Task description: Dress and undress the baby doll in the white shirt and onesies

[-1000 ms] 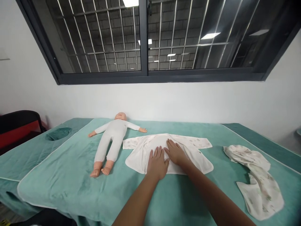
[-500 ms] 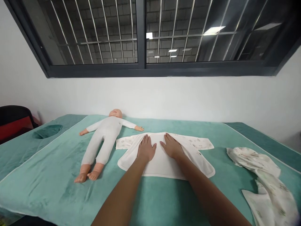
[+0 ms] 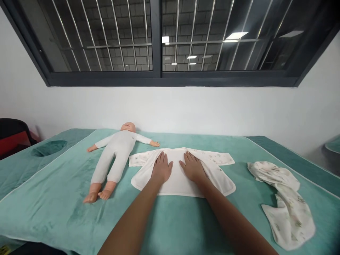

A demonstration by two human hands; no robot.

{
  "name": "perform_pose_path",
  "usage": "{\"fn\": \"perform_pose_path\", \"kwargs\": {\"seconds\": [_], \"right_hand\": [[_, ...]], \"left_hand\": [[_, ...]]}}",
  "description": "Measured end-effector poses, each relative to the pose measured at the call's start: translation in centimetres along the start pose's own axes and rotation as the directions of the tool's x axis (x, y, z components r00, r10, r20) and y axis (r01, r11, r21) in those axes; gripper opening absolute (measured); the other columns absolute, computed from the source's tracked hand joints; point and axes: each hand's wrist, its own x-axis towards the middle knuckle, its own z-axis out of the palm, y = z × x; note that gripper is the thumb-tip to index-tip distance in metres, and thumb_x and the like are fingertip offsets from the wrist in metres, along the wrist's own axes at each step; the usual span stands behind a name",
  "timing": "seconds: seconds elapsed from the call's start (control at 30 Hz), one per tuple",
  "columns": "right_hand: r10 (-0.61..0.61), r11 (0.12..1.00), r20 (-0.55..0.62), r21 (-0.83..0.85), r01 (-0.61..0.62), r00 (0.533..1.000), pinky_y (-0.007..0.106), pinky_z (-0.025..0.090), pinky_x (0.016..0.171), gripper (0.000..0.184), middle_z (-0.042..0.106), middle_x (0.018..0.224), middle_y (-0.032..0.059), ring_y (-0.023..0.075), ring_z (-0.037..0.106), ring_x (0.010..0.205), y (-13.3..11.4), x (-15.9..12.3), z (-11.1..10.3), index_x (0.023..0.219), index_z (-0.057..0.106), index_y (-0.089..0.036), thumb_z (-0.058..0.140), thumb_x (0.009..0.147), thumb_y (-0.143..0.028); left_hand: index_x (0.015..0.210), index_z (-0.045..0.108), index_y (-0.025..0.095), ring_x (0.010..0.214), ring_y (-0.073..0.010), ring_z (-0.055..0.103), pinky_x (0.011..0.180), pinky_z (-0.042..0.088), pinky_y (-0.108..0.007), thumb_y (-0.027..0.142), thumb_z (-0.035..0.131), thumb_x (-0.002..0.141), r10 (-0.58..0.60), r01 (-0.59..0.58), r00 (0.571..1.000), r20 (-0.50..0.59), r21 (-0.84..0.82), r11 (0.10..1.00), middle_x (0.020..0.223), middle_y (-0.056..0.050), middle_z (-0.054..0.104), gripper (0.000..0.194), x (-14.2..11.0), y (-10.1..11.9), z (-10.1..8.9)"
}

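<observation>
A small white baby jacket (image 3: 177, 182) lies spread open on the teal towel-covered table (image 3: 66, 212), sleeves out to both sides. My left hand (image 3: 161, 168) rests flat on its left half, fingers stretched out. My right hand (image 3: 191, 167) lies flat on the right half, a little apart from the left, fingers also open. A baby doll (image 3: 115, 156) in a white bodysuit lies on its back just left of the jacket, arms spread, head toward the wall.
A crumpled patterned white garment (image 3: 285, 198) lies at the right of the table. A round face hole (image 3: 49, 148) is sunk in the table's left end. A dark red and black chair (image 3: 12, 136) stands at far left. A white wall and a barred window rise behind.
My left hand slid from the jacket's lower middle up to its upper left; both hands now lie side by side. The view has shifted slightly.
</observation>
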Motion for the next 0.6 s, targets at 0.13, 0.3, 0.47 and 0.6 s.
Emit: {"fn": "perform_pose_path", "kwargs": {"seconds": [0.13, 0.3, 0.47, 0.6], "right_hand": [[0.029, 0.999, -0.001, -0.012, -0.029, 1.0, 0.045, 0.016, 0.116, 0.067, 0.026, 0.155, 0.0161, 0.0278, 0.023, 0.144, 0.2, -1.7, -0.2, 0.147, 0.033, -0.006, 0.024, 0.097, -0.049], [0.063, 0.997, -0.014, -0.041, -0.063, 0.998, 0.045, 0.018, 0.116, 0.065, 0.025, 0.155, 0.0176, 0.0291, 0.02, 0.144, 0.4, -3.8, -0.6, 0.147, 0.034, -0.006, 0.025, 0.097, -0.046], [0.033, 0.997, 0.009, -0.065, -0.033, 0.999, 0.046, 0.019, 0.116, 0.07, 0.024, 0.155, 0.0172, 0.0296, 0.019, 0.145, -0.4, -6.2, -0.7, 0.147, 0.032, -0.004, 0.025, 0.096, -0.051], [-0.086, 0.996, 0.081, 0.037, 0.083, 0.993, 0.046, 0.018, 0.117, 0.071, 0.021, 0.157, 0.0114, 0.0253, 0.015, 0.146, -0.9, -7.1, -0.9, 0.149, 0.03, -0.01, 0.023, 0.095, -0.055]], "left_hand": [[0.147, 0.029, 0.005, 0.147, -0.024, 0.016, 0.118, 0.019, -0.039, 0.047, 0.019, 0.097, 0.03, -0.03, 0.999, 0.01, -0.003, 1.0, 0.158, -0.016, 0.02, 0.067, -1.8, -0.4, -0.5], [0.147, 0.03, 0.003, 0.146, -0.0249, 0.015, 0.119, 0.02, -0.039, 0.048, 0.02, 0.097, 0.061, -0.061, 0.998, 0.025, -0.018, 0.998, 0.157, -0.015, 0.021, 0.068, -4.5, -0.7, -1.3], [0.149, 0.027, 0.005, 0.146, -0.0267, 0.012, 0.119, 0.02, -0.044, 0.053, 0.019, 0.095, 0.125, -0.119, 0.988, 0.086, -0.066, 0.991, 0.158, -0.014, 0.017, 0.072, -8.0, -0.9, -2.0], [0.149, 0.032, 0.014, 0.144, -0.0216, 0.021, 0.117, 0.029, -0.031, 0.057, 0.029, 0.093, 0.11, -0.092, 0.987, 0.117, -0.147, 0.985, 0.156, -0.008, 0.023, 0.07, -8.5, -1.9, -4.6]]}}
